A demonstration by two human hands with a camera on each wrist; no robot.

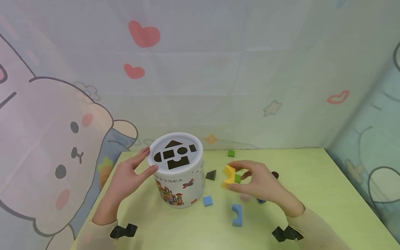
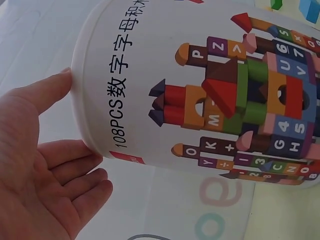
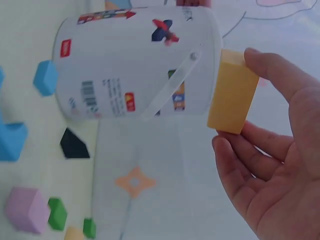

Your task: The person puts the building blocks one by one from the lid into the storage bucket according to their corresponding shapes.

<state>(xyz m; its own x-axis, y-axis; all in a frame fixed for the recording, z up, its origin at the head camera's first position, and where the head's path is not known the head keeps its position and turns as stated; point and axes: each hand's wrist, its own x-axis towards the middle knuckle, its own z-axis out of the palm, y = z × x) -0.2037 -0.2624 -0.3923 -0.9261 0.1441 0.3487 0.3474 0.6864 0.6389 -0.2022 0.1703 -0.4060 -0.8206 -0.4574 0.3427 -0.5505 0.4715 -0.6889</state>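
A white bucket printed with toy-block pictures stands on the table. Its lid has several cut-out shapes, including a triangle, a circle and an arch. My left hand touches the lid's left rim with thumb and fingers spread apart. To the right of the bucket, my right hand pinches a yellow arch block between thumb and fingers, above the table. The right wrist view shows the yellow block's flat side, with its notch hidden. A blue arch block lies below the right hand.
Around the right hand lie a small blue block, a dark triangular block, a green block at the back and a pink block. Other blocks are partly hidden by the hand. A patterned cloth hangs behind the table.
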